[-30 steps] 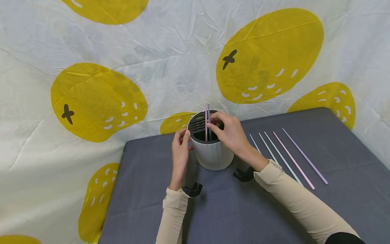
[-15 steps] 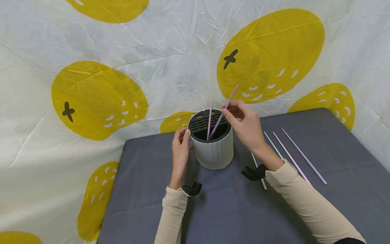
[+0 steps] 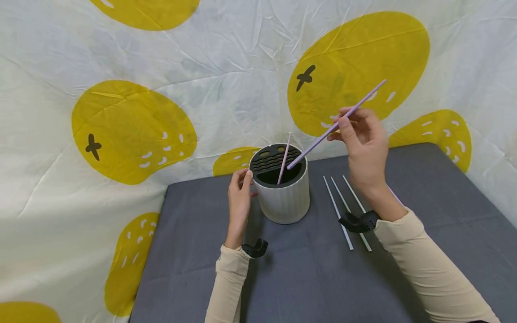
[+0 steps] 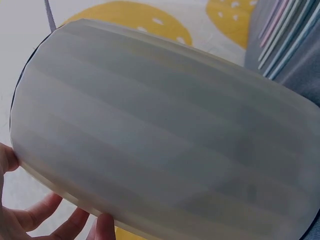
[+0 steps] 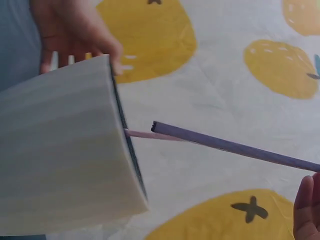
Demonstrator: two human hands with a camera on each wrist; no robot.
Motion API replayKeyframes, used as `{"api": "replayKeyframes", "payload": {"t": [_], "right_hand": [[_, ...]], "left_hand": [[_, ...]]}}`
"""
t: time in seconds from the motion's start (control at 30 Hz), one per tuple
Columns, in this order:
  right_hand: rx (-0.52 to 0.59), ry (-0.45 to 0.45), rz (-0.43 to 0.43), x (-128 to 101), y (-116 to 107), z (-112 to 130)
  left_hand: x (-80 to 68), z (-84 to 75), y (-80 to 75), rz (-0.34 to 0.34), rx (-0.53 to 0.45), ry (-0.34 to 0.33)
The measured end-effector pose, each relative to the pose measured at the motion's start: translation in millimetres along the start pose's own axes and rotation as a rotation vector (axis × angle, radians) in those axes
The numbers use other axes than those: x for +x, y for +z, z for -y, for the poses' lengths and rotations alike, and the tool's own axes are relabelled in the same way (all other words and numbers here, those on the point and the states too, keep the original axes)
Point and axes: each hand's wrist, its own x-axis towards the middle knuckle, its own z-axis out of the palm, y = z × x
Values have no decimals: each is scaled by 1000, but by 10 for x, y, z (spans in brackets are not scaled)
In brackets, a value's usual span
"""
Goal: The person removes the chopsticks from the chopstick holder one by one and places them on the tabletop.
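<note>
R hand (image 3: 363,139) raised, fingers pinching.

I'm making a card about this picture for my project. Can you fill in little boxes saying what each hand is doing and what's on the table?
Left hand: touches the side of the white holder
Right hand: pinches a purple stick, tilted, lower tip over the holder's opening
Inside holder: one pink stick, leaning
On grey table: pale sticks lying right of the holder

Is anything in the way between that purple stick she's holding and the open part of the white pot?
Nothing visible blocks it. The purple stick, pinched by the right hand, has its lower tip just above the open half of the white pot. A pink stick stands there, leaving room beside it. The left hand rests on the pot's side.
</note>
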Motion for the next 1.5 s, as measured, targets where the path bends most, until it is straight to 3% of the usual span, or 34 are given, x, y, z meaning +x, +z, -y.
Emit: {"api": "replayKeyframes", "payload": {"t": [0.17,0.33,0.57,0.9,1.13,1.5], "right_hand": [[139,23,-90,86,-176,73],[127,31,-114,114,-426,82],[102,173,-139,-17,-836,5],[-278,346,0,-178,-1640,-116],[-717,505,172,-188,-2105,-119],[-990,663,406,-255,-2657,-394]], "left_hand": [[0,9,-2,0,3,8],[17,20,-4,-12,9,9],[20,22,-15,-17,12,2],[19,7,2,-25,8,14],[2,5,6,-13,-3,15],[-14,-5,26,-14,-5,7]]}}
